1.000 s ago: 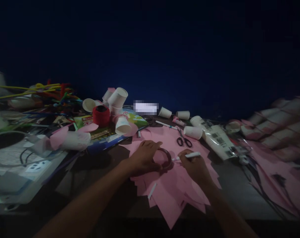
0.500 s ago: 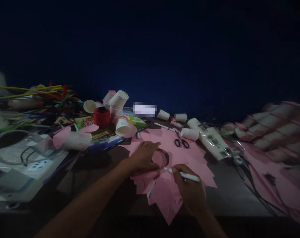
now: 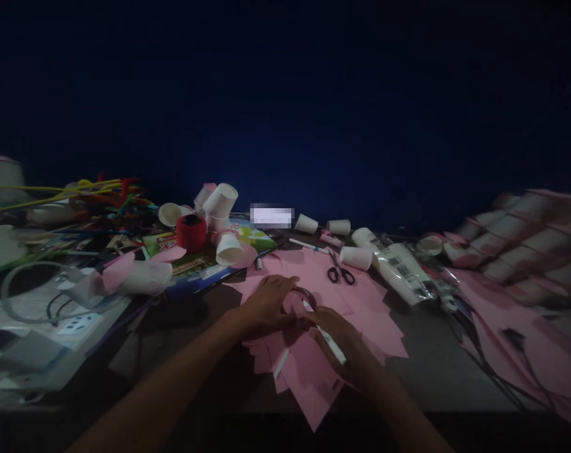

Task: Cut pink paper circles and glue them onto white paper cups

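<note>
Pinching marker [image 3: 331, 345], left hand [image 3: 267, 303] clasping ring [image 3: 309, 294]

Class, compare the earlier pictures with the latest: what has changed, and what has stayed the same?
The right hand has moved left, closer to the left hand, carrying the white pen; the pen's back end has swung from pointing right towards the person. Nothing was let go. The left hand stays at the ring; the scissors remain on the pink paper.
</note>
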### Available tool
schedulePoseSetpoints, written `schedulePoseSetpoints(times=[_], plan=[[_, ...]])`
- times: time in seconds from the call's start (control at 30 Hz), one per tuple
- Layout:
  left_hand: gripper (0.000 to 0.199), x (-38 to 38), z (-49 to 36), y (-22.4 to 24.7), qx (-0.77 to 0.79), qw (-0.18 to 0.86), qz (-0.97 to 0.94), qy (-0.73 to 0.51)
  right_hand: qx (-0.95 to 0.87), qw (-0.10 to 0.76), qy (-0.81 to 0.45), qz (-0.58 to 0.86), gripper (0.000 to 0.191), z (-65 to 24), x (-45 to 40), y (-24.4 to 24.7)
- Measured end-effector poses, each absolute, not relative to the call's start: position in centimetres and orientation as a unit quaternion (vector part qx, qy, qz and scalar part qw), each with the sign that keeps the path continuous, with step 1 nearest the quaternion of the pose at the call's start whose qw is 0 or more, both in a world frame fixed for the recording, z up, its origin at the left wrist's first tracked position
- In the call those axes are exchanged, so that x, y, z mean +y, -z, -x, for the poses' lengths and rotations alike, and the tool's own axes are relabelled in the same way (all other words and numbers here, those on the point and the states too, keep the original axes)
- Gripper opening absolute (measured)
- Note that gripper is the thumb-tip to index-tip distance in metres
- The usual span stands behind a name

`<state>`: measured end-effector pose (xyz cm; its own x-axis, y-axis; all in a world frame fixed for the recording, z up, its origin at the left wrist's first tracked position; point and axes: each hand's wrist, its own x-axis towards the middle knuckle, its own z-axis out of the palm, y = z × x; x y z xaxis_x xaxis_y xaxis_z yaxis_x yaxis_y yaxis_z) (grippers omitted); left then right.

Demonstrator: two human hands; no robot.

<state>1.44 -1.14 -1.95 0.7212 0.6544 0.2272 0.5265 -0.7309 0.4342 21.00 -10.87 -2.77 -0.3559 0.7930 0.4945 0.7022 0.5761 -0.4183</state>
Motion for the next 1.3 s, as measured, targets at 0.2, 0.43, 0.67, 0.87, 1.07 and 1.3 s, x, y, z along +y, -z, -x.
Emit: schedulePoseSetpoints(times=[0.2,0.43,0.67,0.87,1.07,1.3], plan=[[0.058,-0.5,-1.8,0.3,0.297,0.143,-0.935,-0.131,-0.829,0.322,-0.061,0.453,0.038,-21.5,-10.9,2.7],[0.054,1.1,-2.7,-2.8,0.220,0.095,-0.971,-0.014,-0.831,0.307,-0.076,0.457,0.039,-21.7,-10.7,2.5],[0.067,2.0,-5.1,-3.8,0.212,0.067,-0.971,0.088,-0.837,0.290,-0.092,0.456,0.048,-22.1,-10.9,2.5],[0.056,3.2,-7.3,-3.0,0.226,0.119,-0.963,0.090,-0.824,0.293,-0.152,0.460,0.045,-21.1,-11.0,0.5],[0.034,3.0,-8.3,-2.7,0.223,0.155,-0.959,0.078,-0.830,0.270,-0.171,0.457,0.041,-21.4,-10.9,1.5],[0.033,2.8,-8.8,-2.9,0.213,0.140,-0.960,0.118,-0.794,0.344,-0.106,0.489,0.036,-22.4,-13.8,2.8]])
